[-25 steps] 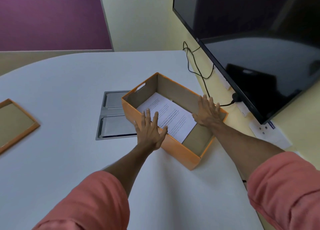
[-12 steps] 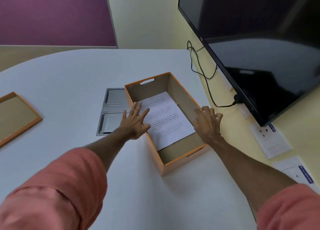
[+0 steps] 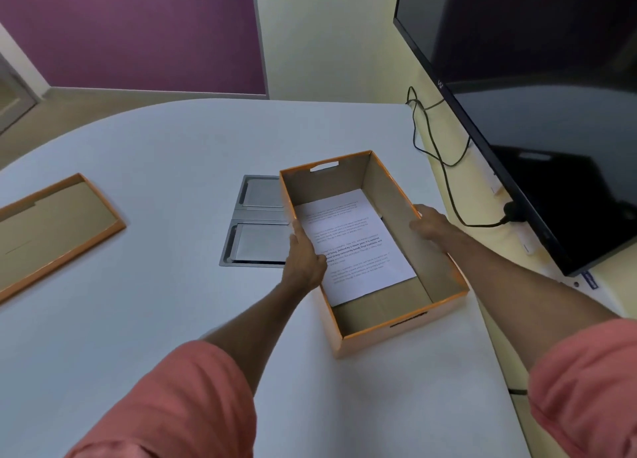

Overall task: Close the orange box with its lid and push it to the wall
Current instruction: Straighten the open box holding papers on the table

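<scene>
The orange box (image 3: 396, 335) stands open on the white table, right of centre, with a printed sheet of paper (image 3: 351, 247) lying inside. My left hand (image 3: 305, 256) presses against the outside of its left long wall, thumb over the rim. On the opposite side, my right hand (image 3: 432, 226) lies against the outside of the right long wall. The box's lid (image 3: 51, 230) rests upside down, far off at the table's left edge.
A metal cable hatch (image 3: 256, 226) is set into the table (image 3: 155, 302) just left of the box. A large dark screen (image 3: 537, 113) hangs on the yellow wall (image 3: 448, 188) to the right, with black cables (image 3: 437, 147) trailing below it.
The box has been turned so that its long sides run away from me, and it sits a little nearer the middle. Both hands shifted from its rim to its two long walls.
</scene>
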Demonstrator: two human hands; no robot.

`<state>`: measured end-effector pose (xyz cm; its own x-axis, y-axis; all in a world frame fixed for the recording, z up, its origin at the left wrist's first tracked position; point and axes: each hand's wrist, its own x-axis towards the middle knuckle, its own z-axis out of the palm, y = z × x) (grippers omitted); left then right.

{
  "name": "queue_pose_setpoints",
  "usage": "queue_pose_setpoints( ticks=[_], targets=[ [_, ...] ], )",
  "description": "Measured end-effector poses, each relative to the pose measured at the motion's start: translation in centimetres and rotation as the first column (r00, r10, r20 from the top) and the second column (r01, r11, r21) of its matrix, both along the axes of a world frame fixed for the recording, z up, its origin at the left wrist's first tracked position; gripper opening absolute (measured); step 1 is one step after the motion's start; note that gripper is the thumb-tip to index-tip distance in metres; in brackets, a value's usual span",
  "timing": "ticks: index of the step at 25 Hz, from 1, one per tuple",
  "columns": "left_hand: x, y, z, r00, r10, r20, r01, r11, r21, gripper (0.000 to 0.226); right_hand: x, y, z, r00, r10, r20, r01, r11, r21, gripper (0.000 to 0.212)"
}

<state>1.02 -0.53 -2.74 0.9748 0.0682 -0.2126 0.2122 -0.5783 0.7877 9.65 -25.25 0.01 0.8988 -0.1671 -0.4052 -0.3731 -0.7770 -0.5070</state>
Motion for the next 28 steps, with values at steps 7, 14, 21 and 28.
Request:
queue_pose_setpoints(
  ticks=[7,14,21,28],
  targets=[
    [-0.3,2.2,1.5,0.988,0.133,-0.078,-0.145,0.973,-0.178,0.053,-1.9,0.6,0.6,0.994,-0.104,-0.032,0.109,0.962,0.252,0.054],
    [-2.1,10.4,3.5,0.978,0.156,-0.140,-0.182,0.963,-0.200,0.077,-7.0,6.8,2.3,0.987,-0.137,-0.083,0.157,0.932,0.327,0.053],
    [-7.0,18.6,5.5,0.972,0.193,-0.131,-0.220,0.947,-0.233,0.077,-12.5,15.1,2.5,0.983,-0.181,-0.010,0.173,0.921,0.348,0.037],
    [-12.1,25.0,4.7,0.984,0.140,-0.114,-0.156,0.977,-0.149,0.072,-19.1,22.2,1.8,0.977,-0.214,0.024,0.193,0.920,0.342,0.038]
  ],
)
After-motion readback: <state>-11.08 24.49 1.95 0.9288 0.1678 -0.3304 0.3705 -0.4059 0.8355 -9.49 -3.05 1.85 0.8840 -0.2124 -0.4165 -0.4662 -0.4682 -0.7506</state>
